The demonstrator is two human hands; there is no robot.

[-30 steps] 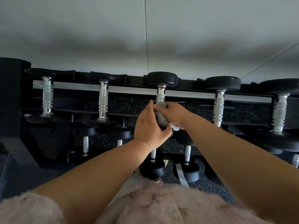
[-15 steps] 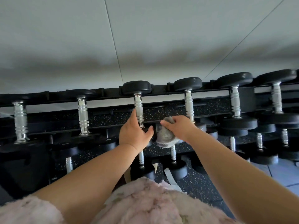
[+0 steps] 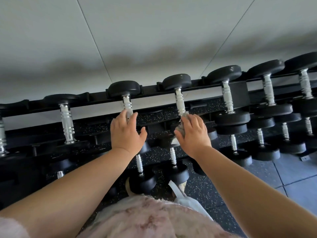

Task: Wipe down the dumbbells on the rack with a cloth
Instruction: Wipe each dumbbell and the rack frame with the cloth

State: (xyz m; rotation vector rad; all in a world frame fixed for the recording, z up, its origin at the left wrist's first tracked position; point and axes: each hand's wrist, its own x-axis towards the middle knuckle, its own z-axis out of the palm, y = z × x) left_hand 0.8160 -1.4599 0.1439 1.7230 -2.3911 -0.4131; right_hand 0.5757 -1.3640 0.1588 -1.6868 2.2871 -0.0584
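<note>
No text, number, brand or label could be read anywhere. The black heads of the dumbbells (image 3: 176,81), spread from 9 o'clock round to 3 o'clock, showed only plain dark surfaces. The rack (image 3: 238,93) at 2 o'clock carried no legible marking. The grey cloth (image 3: 185,115), just right of centre, showed no print on the small part in view.

The right hand (image 3: 193,133) grips a cloth (image 3: 184,115) at one dumbbell handle (image 3: 179,102); left hand (image 3: 125,133) touches another handle (image 3: 127,104)
</note>
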